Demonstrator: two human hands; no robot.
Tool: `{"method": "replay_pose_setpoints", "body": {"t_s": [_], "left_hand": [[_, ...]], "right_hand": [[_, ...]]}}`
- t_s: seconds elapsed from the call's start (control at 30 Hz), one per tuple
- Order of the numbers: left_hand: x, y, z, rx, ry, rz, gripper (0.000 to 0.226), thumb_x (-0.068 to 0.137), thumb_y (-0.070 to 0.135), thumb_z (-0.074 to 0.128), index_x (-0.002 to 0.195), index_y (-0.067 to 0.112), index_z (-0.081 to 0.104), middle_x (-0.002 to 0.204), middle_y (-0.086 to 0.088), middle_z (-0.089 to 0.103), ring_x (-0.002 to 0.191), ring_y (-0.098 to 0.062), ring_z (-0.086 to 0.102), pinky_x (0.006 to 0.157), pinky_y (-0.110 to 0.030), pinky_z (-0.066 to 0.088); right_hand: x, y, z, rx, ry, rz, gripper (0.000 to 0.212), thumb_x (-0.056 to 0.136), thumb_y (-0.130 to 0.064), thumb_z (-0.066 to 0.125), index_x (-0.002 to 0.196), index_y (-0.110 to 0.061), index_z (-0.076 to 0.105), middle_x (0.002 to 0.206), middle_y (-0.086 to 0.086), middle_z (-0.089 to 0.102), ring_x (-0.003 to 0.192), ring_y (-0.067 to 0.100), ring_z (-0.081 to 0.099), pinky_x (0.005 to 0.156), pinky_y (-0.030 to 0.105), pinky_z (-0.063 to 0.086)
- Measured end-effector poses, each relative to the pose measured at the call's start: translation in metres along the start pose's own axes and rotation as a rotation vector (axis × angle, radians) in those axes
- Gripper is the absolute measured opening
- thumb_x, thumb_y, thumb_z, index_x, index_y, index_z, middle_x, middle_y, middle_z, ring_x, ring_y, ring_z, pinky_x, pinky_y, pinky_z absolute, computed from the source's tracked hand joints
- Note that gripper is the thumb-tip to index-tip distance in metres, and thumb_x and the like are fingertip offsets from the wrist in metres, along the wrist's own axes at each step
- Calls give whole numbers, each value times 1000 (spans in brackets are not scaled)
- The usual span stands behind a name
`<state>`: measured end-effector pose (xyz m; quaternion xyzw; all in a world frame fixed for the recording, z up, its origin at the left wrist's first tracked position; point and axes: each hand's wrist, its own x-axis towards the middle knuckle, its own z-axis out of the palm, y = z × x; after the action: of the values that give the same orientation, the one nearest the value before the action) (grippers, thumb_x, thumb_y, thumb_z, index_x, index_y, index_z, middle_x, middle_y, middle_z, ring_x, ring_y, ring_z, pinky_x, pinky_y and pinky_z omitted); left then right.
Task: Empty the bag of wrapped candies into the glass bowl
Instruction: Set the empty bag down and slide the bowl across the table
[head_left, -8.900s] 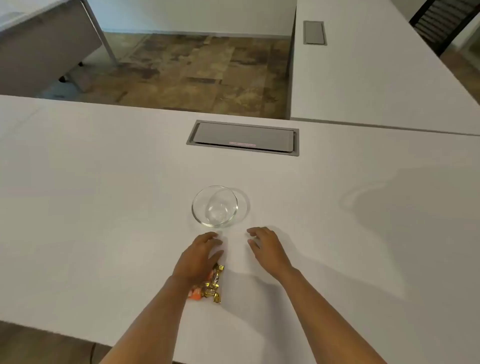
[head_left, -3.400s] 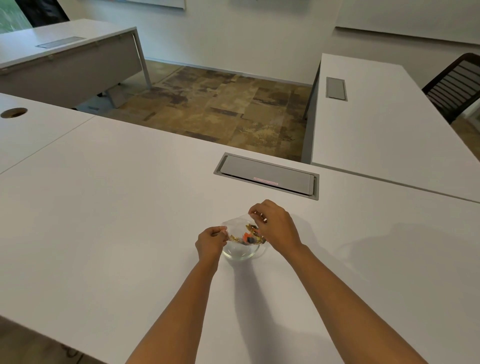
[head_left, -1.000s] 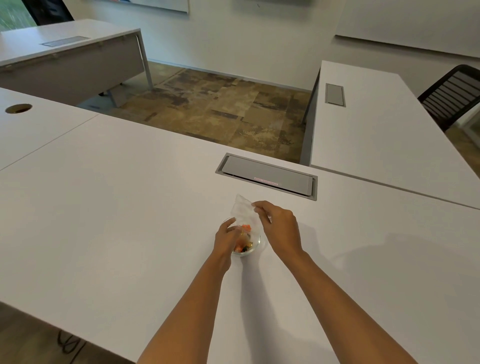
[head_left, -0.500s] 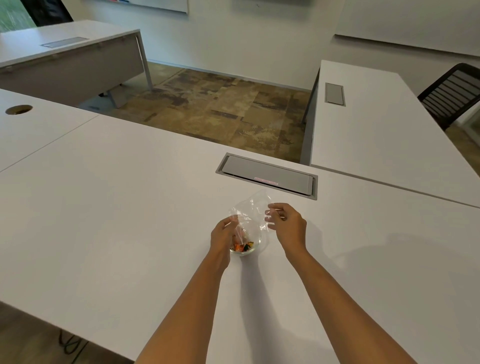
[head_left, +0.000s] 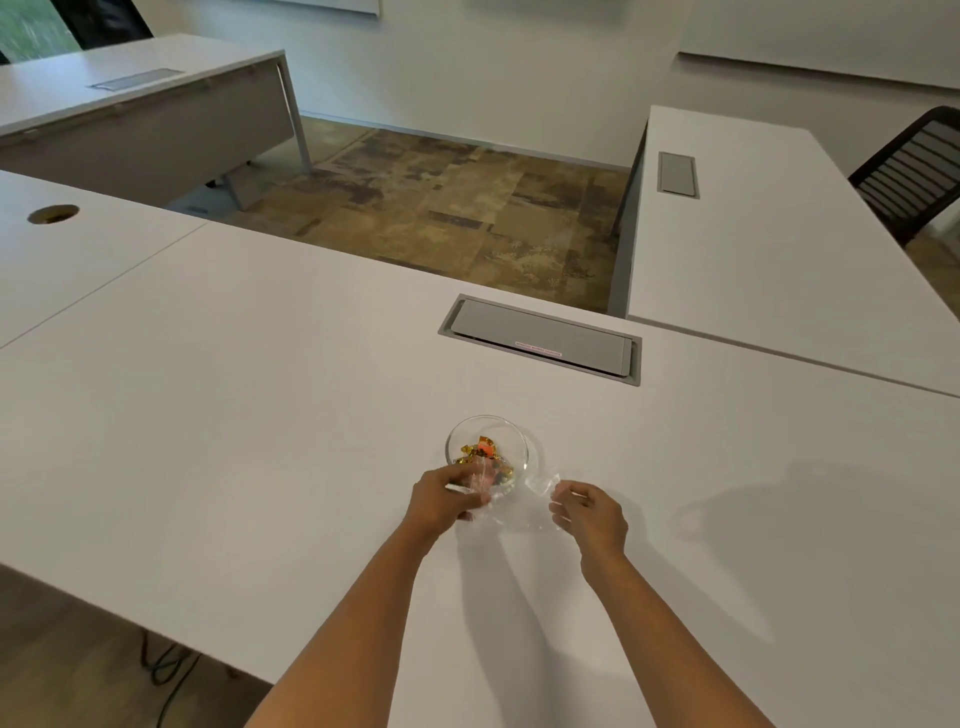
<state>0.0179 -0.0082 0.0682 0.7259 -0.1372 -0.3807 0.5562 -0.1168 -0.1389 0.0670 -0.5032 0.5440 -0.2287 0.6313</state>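
Nearly done, judging by how things lie: wrapped candies, gold and orange, heaped inside the glass bowl on the white worktop, none seen spilled beside it. Clear plastic bag drawn flat and low just in front of the bowl, on the near side, stretched between both hands and looking empty, though too transparent to rule out a last piece caught in a fold. Left hand pinching the bag's left edge, right against the bowl's near rim. Right hand with fingertips closed on the bag's right corner, a little apart from the bowl. Left to do, at a guess: check the bag for stragglers, then set it aside. Grey cable hatch farther back on the worktop, closed, well apart from the bowl.
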Motion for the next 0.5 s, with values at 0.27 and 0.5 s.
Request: {"method": "replay_pose_setpoints", "body": {"t_s": [0.27,0.5], "left_hand": [[-20,-35,-11,119,-50,-67,38,78,-2,69,115,7,65,79,-3,62,76,-21,59,69,-24,51],[-24,-51,-21,239,120,-85,38,84,-9,51,113,11,65,91,-11,66,81,-21,61,71,-23,50]], "right_hand": [[-20,50,-8,-18,-11,159,11,84,1,62,92,-1,69,72,9,66,63,19,62,68,22,55],[-40,73,8,-185,-12,80,10,85,-4,61,93,-3,68,82,10,68,74,25,64,83,38,56]]}}
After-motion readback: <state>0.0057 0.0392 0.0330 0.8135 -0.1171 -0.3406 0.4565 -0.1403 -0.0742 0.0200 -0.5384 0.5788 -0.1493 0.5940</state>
